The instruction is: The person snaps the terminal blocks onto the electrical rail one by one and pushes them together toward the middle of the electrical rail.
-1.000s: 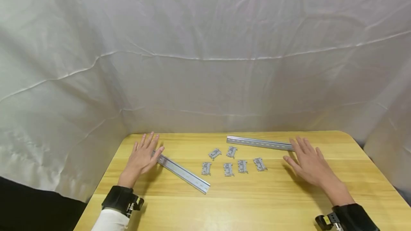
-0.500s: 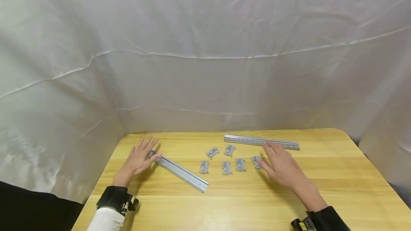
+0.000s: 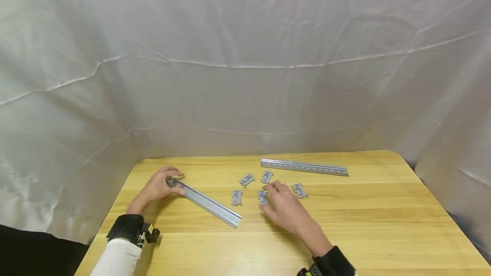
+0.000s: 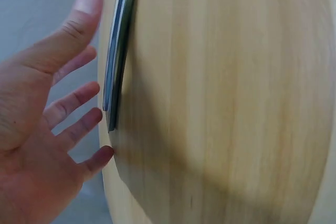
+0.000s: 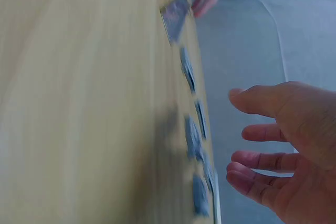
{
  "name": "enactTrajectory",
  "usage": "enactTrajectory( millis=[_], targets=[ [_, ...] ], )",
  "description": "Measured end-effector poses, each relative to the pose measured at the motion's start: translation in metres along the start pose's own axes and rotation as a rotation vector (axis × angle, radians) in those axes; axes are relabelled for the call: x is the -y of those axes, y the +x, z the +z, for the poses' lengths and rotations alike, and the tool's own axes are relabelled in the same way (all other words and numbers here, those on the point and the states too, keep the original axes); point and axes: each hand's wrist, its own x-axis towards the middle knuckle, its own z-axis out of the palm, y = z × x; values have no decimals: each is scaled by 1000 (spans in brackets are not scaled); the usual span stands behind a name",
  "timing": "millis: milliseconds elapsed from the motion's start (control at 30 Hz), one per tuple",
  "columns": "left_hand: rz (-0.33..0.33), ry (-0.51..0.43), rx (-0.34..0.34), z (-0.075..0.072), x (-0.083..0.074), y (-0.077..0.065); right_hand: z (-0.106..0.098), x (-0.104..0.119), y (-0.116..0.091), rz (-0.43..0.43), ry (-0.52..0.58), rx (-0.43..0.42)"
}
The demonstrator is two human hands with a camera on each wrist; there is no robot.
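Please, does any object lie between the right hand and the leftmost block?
Yes, one: in the head view, another block lies just left of the right hand, between it and the leftmost block.

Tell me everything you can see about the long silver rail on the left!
The silver rail looks like metal: long, straight and narrow, with raised edges and faint slot-like marks. It lies slanted on the wooden table, its near end pointing towards the middle. The left grip is around its far end; whether they touch is unclear.
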Motion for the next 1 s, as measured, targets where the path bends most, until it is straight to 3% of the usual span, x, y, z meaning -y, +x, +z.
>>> enactTrajectory(
  millis=[167, 467, 733, 1000],
  targets=[
    [-10, 24, 58, -1, 0, -1, 19, 28, 2, -3, 72, 47],
    [7, -1, 51, 0, -1, 0, 45, 63, 8, -53, 70, 42],
    [-18, -19, 56, -2, -1, -2, 55, 75, 12, -67, 50, 65],
    [-82, -38, 55, -2, -3, -4, 63, 76, 13, -96, 25, 30]
  ],
)
